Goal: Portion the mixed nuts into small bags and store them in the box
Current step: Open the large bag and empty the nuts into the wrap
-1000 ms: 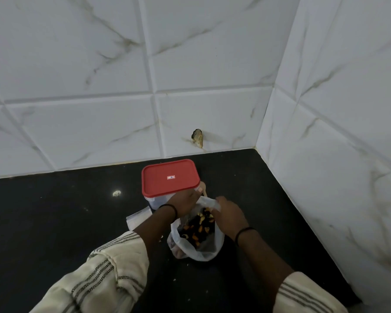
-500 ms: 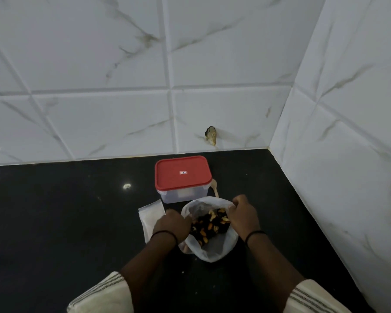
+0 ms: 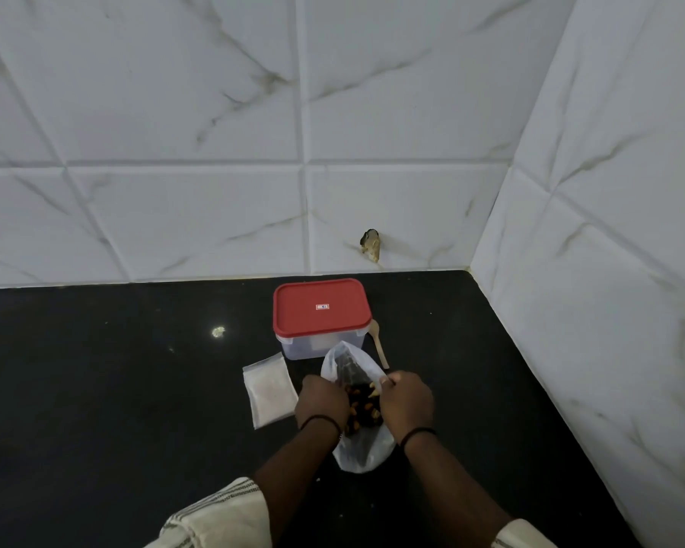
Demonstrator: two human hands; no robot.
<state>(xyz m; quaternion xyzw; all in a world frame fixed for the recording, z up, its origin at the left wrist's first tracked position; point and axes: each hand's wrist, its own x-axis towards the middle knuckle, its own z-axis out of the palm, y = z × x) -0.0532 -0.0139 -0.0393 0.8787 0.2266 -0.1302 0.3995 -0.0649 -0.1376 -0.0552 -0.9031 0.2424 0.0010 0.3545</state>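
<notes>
Taking the red-lidded box (image 3: pixel 320 316) as the landmark: to its near left, lying flat on the black counter (image 3: pixel 95 389), is a stack of small bags (image 3: pixel 269 389), which look unfilled, their long axis running from the box toward the person. Directly in front of the box sits the large clear bag of mixed nuts (image 3: pixel 358 413), its mouth turned up and toward the box, its length running front to back. The left hand (image 3: pixel 321 403) grips the bag's left rim with curled fingers; the right hand (image 3: pixel 406 399) pinches the right rim, pulling the mouth apart. Just right of the box lies a pale spoon (image 3: pixel 378 346), handle toward the person. As I judge it, portioning has barely begun: the lid is on, and no filled small bag shows.
</notes>
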